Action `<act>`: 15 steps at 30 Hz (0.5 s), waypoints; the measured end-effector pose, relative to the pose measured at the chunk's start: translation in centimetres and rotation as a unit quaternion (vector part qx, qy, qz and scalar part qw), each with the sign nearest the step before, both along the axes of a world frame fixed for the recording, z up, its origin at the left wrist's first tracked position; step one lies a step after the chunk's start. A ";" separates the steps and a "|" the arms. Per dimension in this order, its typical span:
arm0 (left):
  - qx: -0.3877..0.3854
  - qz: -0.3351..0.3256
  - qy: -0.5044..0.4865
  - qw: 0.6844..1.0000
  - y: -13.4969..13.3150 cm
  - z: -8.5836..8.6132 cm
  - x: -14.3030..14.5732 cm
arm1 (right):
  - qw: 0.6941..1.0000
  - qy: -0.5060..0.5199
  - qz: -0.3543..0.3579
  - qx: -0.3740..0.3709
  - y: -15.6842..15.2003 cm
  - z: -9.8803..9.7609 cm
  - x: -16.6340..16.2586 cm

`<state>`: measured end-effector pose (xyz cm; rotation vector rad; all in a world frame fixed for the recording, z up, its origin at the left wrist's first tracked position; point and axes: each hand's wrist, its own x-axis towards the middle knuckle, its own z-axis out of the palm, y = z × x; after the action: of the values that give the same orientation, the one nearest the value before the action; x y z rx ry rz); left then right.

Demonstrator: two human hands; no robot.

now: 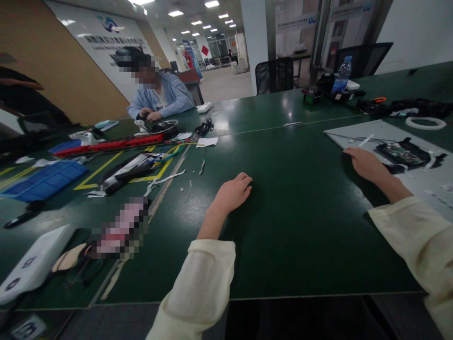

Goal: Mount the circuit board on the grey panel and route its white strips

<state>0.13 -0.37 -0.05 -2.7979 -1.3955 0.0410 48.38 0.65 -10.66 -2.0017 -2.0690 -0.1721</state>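
My left hand rests on the green tabletop, its fingers loosely curled together with nothing visible in them. Over at the right, my right hand is at the near left edge of a light grey board, fingers closed around that edge; the undersides of the fingers are hidden. On the board lies an opened black device with a green circuit board showing. A thin grey cable and a white strip lie beside it.
A white ring, a water bottle and black gear stand behind the board. Leftward lie a blue basket, a red strip, a pixelated pink object and a white device. Another person sits across the table.
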 end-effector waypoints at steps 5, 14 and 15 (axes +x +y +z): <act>-0.002 0.003 -0.001 1.000 -0.1 0.0 0.0 | 1.000 0.010 -0.021 0.002 0.5 -0.2 0.5; -0.005 0.008 -0.003 1.000 0.1 -0.1 0.0 | 0.996 0.053 -0.072 0.020 -0.5 1.4 0.0; -0.004 0.007 -0.002 1.000 0.1 -0.1 0.1 | 0.992 0.070 -0.099 0.041 -0.8 1.9 0.3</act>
<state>0.19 -0.27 -0.15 -2.7954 -1.4203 0.0407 48.64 -0.13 -8.80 -2.1017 -1.7513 -0.1456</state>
